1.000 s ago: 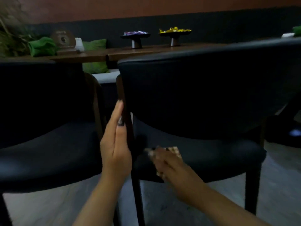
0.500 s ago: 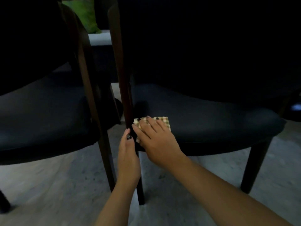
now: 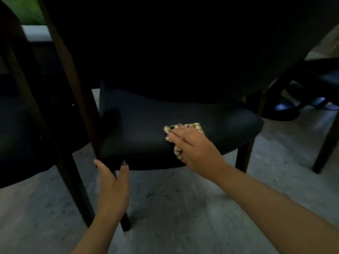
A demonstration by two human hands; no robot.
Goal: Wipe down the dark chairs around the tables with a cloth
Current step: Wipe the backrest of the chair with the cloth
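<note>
cloth point(image 3: 183, 133) slid rightward | right hand point(image 3: 194, 143) flat, hiding it | left hand point(image 3: 113, 182) seemingly clasps leg

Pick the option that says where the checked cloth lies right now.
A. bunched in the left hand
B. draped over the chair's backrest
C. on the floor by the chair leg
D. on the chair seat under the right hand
D: the right hand presses the checked cloth flat on the dark chair seat, while the left hand holds the chair leg.
</note>
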